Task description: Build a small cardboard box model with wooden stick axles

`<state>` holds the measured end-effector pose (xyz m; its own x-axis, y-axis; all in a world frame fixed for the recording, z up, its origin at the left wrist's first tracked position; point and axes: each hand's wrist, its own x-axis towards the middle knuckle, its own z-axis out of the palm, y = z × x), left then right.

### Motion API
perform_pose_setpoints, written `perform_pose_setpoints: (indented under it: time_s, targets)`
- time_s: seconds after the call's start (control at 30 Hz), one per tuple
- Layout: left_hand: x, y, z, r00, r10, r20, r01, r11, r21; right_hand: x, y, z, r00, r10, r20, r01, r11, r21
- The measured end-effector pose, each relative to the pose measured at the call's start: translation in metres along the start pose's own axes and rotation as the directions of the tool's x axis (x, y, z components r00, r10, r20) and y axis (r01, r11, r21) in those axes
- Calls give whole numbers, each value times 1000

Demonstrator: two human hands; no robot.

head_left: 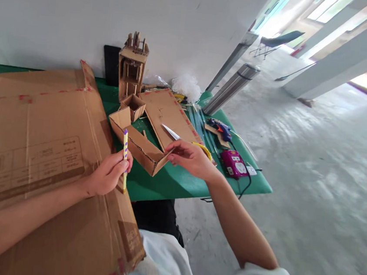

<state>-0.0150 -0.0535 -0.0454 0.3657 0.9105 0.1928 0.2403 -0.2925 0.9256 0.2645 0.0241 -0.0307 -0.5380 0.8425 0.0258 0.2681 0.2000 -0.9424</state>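
My left hand [110, 171] is closed around a pale yellow pencil [125, 149] with purple spots, held nearly upright over the edge of a large flattened cardboard box [56, 128]. The fingers of my right hand [189, 158] pinch the right end flap of a folded cardboard strip [142, 150], whose two ends stand bent up. Under that hand lie scissors [171, 132]; their blades point left and a yellow handle shows past the knuckles. Behind the strip lies a flat cardboard sheet [169, 110], and a small open cardboard box [134, 106] stands at the strip's far side.
A cardboard tower [132, 68] stands by the wall. On the green table [178, 189], a steel cylinder [231, 90], a blue glue gun [220, 128] and a magenta power strip [235, 164] with a cable are at the right. Clear plastic sticks [201, 124] lie beside them.
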Motion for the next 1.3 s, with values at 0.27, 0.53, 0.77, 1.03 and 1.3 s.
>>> perform_pose_setpoints:
  time_s: [0.27, 0.53, 0.77, 1.03, 1.3]
  targets:
    - [1, -2, 1, 1000, -13, 2, 13, 1000, -10, -18, 20, 1, 994, 29, -108, 18, 913, 408]
    - [2, -1, 0, 998, -59, 9, 59, 998, 2, -20, 29, 4, 965, 112, -238, 63, 779, 624]
    - [1, -2, 1, 998, -68, 13, 68, 998, 4, -19, 30, 5, 950, 151, -275, 70, 753, 655]
    - [1, 0, 0, 997, -77, 17, 76, 996, 34, -18, 31, 5, 947, 146, -285, 79, 756, 650]
    - [2, 0, 0, 996, -87, 36, 84, 994, 73, -18, 31, 6, 943, 163, -290, 78, 741, 667]
